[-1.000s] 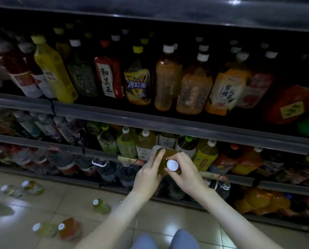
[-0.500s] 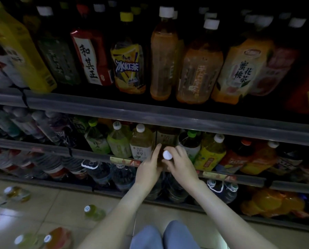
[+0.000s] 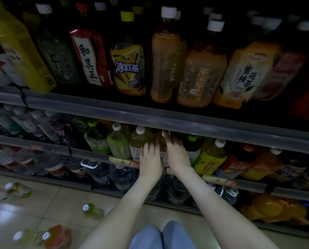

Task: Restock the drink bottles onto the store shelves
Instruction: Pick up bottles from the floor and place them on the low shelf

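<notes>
Hands meet on the middle shelf [image 3: 89, 152], where we are pressing an amber bottle [image 3: 159, 141] upright into the front row, between a pale white-capped bottle [image 3: 140, 141] on its left and a dark green-capped bottle [image 3: 192, 143] on its right. Neither grip looks closed round it. Our left hand [image 3: 151, 159] lies with fingers spread and nearly straight against the lower front of the bottle. Our right hand [image 3: 177, 152] stretches its fingers up the body toward the top, which they hide, and blur keeps us from telling whether a thumb hooks behind. We judge the placing nearly done, so the risks lie in letting go. The bottle's top sits close under the rail of the upper shelf [image 3: 204, 125], and a shove at the wrong angle could catch the cap there and tilt the bottle back out. The gap looks tight, so a hard push could topple a neighbour deeper in the row. If the base is not fully behind the front lip, the bottle may tip forward on release. Several loose bottles [image 3: 93, 211] lie on the floor [image 3: 47, 200] near our knees [image 3: 164, 236], and a careless shift could send one rolling.
</notes>
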The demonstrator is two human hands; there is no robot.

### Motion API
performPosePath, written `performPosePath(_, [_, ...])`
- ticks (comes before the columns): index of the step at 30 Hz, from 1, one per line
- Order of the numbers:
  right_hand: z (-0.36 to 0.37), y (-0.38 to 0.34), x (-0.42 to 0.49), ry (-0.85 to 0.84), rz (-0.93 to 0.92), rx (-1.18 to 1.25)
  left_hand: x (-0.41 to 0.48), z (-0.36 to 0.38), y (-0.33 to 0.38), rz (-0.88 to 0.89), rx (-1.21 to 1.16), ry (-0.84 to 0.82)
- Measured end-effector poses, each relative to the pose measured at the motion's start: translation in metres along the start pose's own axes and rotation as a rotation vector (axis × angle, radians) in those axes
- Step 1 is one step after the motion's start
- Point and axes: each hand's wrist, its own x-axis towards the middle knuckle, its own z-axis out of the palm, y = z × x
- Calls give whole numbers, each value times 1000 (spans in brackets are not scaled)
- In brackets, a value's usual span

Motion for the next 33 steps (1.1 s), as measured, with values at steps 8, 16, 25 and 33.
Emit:
performPosePath(8, [-54, -11, -44, -89, -4, 164, -24, -75, 28, 89, -117, -63])
performPosePath(16, [-142, -25, -76, 11, -43, 317, -42, -151, 66, 119, -180, -9])
performPosePath(25, [-221, 0, -78, 120, 136, 518, -27, -212, 131, 155, -160, -18])
performPosePath(33, [-277, 44, -40, 167, 253, 483, 6, -219, 203, 158, -134, -35])
